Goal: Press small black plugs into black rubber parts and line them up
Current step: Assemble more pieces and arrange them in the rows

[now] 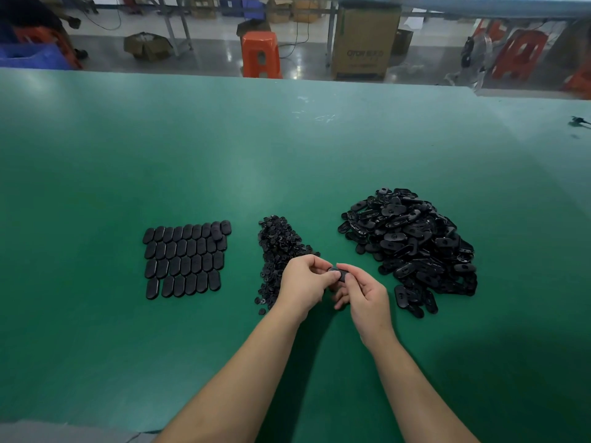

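Observation:
Both hands meet over the green table (287,155) and hold one black rubber part (339,274) between them. My left hand (303,284) pinches its left end with thumb and fingers. My right hand (364,294) grips its right end, fingers curled round it. Whether a plug sits in it is hidden. A heap of small black plugs (279,247) lies just left of my hands. On the right is a large pile of loose black rubber parts (412,247). Finished parts (185,259) lie in neat rows at the left.
The table's far edge runs along the top, with an orange stool (260,54), a cardboard box (364,43) and blue crates (32,57) on the floor beyond. A small dark object (579,121) lies at the table's far right.

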Demonstrator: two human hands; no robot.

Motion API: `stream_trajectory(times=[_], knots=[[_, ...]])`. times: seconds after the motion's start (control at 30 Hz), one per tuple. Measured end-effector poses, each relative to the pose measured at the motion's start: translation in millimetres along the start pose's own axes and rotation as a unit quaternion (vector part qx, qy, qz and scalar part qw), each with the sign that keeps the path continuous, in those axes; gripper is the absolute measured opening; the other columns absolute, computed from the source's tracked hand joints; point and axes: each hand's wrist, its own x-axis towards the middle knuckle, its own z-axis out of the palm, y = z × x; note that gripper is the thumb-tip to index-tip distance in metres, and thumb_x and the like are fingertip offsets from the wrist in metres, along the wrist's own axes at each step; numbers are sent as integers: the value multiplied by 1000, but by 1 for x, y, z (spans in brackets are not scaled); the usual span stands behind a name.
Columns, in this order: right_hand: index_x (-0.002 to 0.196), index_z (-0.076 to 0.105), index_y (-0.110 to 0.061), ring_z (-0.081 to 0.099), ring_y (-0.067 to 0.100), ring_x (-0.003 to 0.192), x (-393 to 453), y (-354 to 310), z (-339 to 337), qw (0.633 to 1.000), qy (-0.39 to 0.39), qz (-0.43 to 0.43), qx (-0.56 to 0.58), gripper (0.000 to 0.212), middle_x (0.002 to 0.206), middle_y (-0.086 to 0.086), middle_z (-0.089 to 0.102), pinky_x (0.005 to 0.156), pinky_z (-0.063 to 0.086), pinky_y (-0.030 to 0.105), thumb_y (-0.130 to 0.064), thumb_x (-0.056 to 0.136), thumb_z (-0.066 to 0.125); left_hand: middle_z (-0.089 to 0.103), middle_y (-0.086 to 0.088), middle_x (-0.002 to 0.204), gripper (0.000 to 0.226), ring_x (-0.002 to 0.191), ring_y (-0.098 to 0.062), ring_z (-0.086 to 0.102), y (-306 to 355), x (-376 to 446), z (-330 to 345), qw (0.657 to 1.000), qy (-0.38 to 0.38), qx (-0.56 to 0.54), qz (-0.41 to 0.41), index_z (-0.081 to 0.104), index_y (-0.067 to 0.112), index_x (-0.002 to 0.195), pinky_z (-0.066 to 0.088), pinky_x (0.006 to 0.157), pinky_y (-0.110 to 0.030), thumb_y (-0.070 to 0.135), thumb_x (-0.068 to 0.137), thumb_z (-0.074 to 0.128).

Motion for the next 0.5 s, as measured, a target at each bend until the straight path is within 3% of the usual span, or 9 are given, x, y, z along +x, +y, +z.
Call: stream_trajectory(times=[0.5], knots=[[106,73,-18,64,21,63,-2,-1,1,999,-25,10,29,39,74,9,72,58,56,31,5,104,41,69,-6,79,10,49,-12,53,-5,1,-3,1000,3,9,12,68,18,86,44,43,-25,14,87,78]])
